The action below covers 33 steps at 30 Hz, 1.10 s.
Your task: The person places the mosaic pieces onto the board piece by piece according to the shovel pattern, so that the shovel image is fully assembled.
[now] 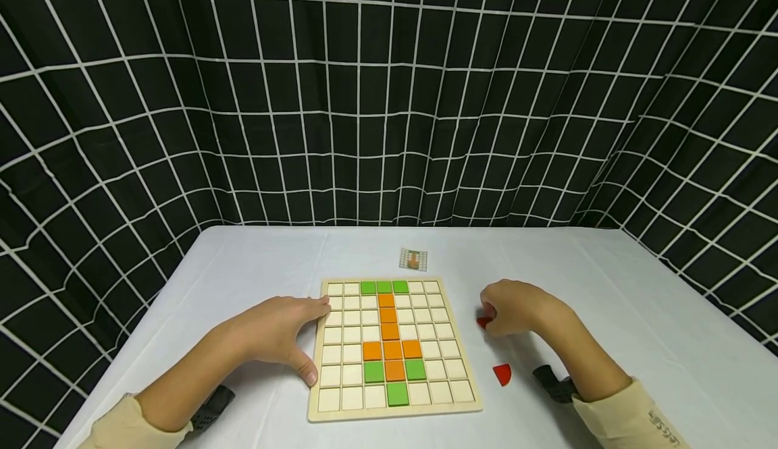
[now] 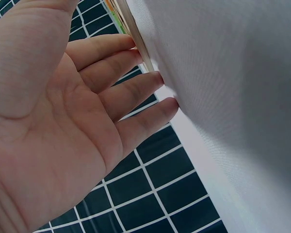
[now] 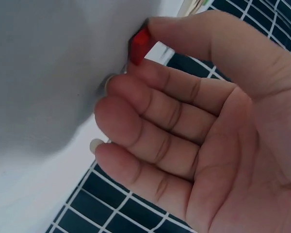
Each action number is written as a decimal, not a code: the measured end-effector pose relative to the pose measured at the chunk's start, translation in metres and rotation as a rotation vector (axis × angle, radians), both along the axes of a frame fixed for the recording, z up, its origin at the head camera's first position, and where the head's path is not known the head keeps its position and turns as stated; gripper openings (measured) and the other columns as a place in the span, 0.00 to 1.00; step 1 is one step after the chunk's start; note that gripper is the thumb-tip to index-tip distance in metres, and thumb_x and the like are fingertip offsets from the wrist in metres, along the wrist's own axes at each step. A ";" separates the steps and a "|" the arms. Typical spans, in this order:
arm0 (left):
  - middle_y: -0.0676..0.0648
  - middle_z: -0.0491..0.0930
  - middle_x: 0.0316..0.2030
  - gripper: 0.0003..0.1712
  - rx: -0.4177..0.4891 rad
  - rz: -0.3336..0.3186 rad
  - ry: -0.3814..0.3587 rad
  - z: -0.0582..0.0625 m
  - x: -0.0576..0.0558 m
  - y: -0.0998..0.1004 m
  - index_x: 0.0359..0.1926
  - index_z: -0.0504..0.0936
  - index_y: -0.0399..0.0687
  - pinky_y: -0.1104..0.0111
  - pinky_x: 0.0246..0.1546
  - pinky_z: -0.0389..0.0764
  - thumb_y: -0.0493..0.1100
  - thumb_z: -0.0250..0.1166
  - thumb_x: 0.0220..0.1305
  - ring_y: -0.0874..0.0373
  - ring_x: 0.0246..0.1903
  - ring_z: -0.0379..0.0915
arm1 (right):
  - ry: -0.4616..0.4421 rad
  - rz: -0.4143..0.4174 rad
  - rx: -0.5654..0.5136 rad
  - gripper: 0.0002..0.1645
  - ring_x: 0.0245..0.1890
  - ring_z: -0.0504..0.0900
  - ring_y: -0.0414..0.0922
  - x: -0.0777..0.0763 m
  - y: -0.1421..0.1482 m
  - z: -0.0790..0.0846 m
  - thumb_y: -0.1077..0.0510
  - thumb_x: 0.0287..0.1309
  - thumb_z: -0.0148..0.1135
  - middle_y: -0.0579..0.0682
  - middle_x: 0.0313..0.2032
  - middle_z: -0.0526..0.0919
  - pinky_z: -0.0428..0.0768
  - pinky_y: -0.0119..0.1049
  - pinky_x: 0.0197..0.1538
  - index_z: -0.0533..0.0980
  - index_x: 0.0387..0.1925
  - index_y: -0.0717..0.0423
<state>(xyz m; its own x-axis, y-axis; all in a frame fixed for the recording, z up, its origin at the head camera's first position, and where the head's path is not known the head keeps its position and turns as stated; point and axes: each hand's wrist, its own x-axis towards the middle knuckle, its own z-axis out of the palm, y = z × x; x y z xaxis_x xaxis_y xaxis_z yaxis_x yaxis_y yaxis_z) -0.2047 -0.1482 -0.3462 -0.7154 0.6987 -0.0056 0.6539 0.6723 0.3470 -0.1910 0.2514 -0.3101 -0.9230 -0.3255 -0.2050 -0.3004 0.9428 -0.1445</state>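
Note:
A wooden grid board [image 1: 446, 389] lies on the table, with green tiles [image 1: 398, 394] and orange tiles [image 1: 390, 331] forming a column with short side arms. Along the board's left edge rests my left hand [image 1: 276, 331], thumb and fingers spread. In the left wrist view its fingers [image 2: 131, 97] are fairly straight, with tips at the table and board edge. Right of the board, my right hand [image 1: 516, 306] pinches a small red piece [image 3: 139, 44] between thumb and index finger, low over the table. Its other fingers are loosely curled. Nearer me lies a red quarter-circle piece [image 1: 502, 374].
A small card [image 1: 413, 259] printed with a grid pattern lies behind the board. White cloth covers the table [image 1: 267, 253]. Black curtains [image 1: 377, 98] with white grid lines surround the back and sides. Dark wrist devices [image 1: 554, 383] sit under both forearms.

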 end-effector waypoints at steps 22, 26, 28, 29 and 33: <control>0.37 0.71 0.66 0.68 -0.005 -0.006 0.003 0.001 0.000 0.000 0.67 0.72 0.34 0.48 0.64 0.69 0.73 0.78 0.28 0.42 0.65 0.68 | 0.000 0.175 -0.066 0.08 0.22 0.69 0.38 0.020 -0.034 0.017 0.60 0.52 0.70 0.40 0.20 0.72 0.71 0.33 0.26 0.76 0.26 0.49; 0.38 0.71 0.67 0.68 -0.002 -0.007 0.002 0.001 0.000 0.000 0.67 0.72 0.34 0.49 0.64 0.69 0.73 0.78 0.28 0.42 0.65 0.68 | 0.006 0.186 -0.056 0.08 0.22 0.70 0.38 0.025 -0.041 0.019 0.59 0.52 0.71 0.40 0.19 0.72 0.72 0.33 0.26 0.77 0.27 0.48; 0.38 0.71 0.67 0.68 -0.001 -0.004 0.000 0.000 0.000 0.001 0.67 0.72 0.34 0.49 0.64 0.69 0.72 0.78 0.28 0.42 0.65 0.68 | 0.013 0.194 -0.053 0.09 0.21 0.70 0.38 0.027 -0.043 0.020 0.57 0.54 0.72 0.39 0.19 0.72 0.72 0.33 0.26 0.77 0.27 0.48; 0.38 0.71 0.67 0.68 0.000 -0.003 0.000 0.000 0.000 0.000 0.67 0.72 0.34 0.49 0.64 0.69 0.72 0.78 0.28 0.42 0.65 0.68 | 0.018 0.203 -0.055 0.09 0.21 0.70 0.38 0.028 -0.045 0.021 0.57 0.54 0.72 0.39 0.19 0.72 0.72 0.33 0.26 0.77 0.27 0.48; 0.38 0.71 0.67 0.68 0.002 -0.004 0.001 0.000 0.000 0.000 0.67 0.72 0.34 0.49 0.64 0.69 0.72 0.78 0.28 0.42 0.65 0.68 | 0.030 0.224 -0.051 0.10 0.20 0.70 0.38 0.031 -0.049 0.022 0.54 0.56 0.72 0.38 0.18 0.72 0.72 0.33 0.26 0.77 0.27 0.48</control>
<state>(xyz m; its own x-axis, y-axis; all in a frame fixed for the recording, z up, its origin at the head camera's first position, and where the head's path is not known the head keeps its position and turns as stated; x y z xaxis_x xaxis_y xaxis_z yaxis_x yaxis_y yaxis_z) -0.2050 -0.1478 -0.3467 -0.7127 0.7014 -0.0034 0.6567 0.6690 0.3483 -0.1596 0.2025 -0.2880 -0.8323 -0.5319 -0.1561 -0.5059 0.8440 -0.1782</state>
